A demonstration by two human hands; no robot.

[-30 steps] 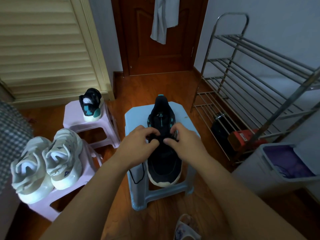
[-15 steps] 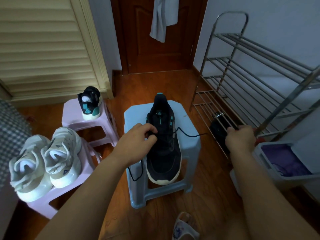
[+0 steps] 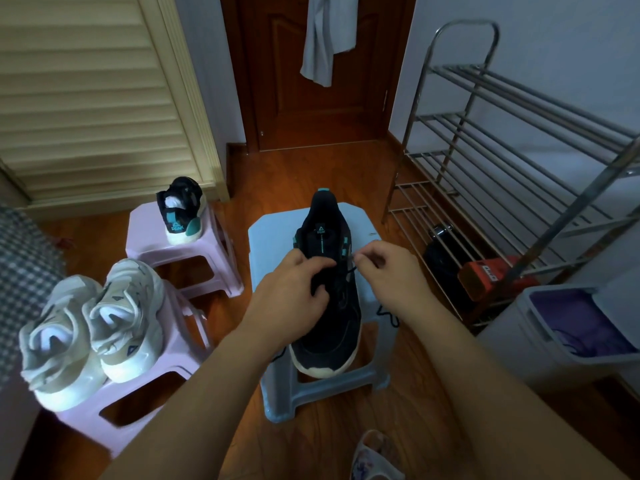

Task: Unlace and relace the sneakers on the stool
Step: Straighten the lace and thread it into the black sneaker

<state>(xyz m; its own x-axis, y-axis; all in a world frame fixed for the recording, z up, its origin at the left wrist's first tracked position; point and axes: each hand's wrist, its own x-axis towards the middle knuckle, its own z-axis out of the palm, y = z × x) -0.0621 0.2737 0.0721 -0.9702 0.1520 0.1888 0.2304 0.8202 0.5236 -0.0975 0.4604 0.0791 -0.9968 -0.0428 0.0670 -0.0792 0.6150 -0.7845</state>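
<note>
My right hand pinches the black lace tip just above the black sneaker on the blue stool; my left hand curls onto its tongue. Seemingly mid-lacing, upper eyelets left; the white sneakers sit well left of my fingers.

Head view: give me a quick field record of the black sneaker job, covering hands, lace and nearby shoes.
work item: black sneaker, lying on the blue stool
left hand: over the lace area; its grip is unclear
right hand: pinches the black lace beside the eyelets
lace slack: hangs off the stool's right edge
other shoes: second black sneaker on far pink stool; white sneakers on near pink stool
</note>
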